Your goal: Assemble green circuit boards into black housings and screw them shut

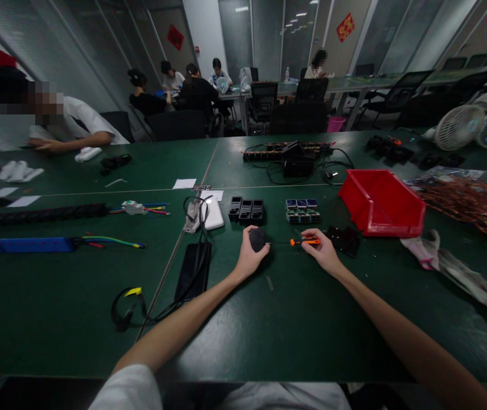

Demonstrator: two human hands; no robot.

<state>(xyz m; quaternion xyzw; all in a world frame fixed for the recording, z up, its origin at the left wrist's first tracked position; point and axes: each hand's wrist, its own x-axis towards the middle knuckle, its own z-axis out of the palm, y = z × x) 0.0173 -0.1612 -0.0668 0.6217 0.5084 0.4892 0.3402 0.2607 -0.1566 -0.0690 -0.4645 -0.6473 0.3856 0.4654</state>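
My left hand (pixel 250 254) is closed around a small black plastic housing (pixel 258 240), held just above the green table. In my right hand (pixel 321 250) is a screwdriver with an orange and black handle (pixel 305 242). Its thin shaft points left, toward the housing. Whether the tip touches the housing I cannot tell. Beyond my left hand stand several black housings (pixel 246 210) in a cluster. Small circuit boards (pixel 302 210) lie in rows beyond my right hand. Flat black pieces (pixel 344 240) rest beside my right wrist.
A red bin (pixel 382 202) stands right of the boards, with copper-coloured wires (pixel 469 199) beyond it. Left are a white power bank (pixel 212 212), a black phone-like slab (pixel 193 270), looping cables and a blue strip (pixel 21 245). Another person (pixel 77 122) sits at the far left.
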